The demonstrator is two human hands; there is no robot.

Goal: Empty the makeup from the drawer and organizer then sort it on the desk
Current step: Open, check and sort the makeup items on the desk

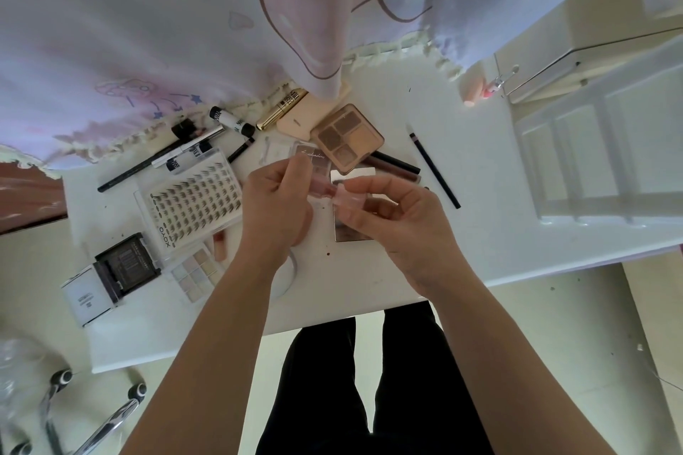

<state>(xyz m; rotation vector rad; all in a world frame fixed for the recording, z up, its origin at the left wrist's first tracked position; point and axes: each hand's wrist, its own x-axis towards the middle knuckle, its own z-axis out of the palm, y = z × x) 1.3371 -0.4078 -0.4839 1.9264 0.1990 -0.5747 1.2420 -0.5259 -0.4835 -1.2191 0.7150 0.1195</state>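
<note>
Head view: nearest, the left hand (277, 203) and right hand (403, 222) both pinch a small translucent pink tube (325, 190) above the white desk (369, 270). Beyond them, a clear plastic lash tray (192, 196) and a brown four-pan eyeshadow palette (347, 137) lie jumbled, so sorting seems barely begun. Farther off, the white compartmented organizer (591, 166) looks emptied.

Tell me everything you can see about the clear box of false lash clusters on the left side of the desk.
The lash cluster box is a flat, clear plastic case holding a white card with neat rows of small dark lash clusters; black lettering runs along its near edge. It lies flat on the white desk, turned diagonally. The left hand overlaps its right edge in view, contact unclear. A pale eyeshadow palette sits by its near corner.
</note>
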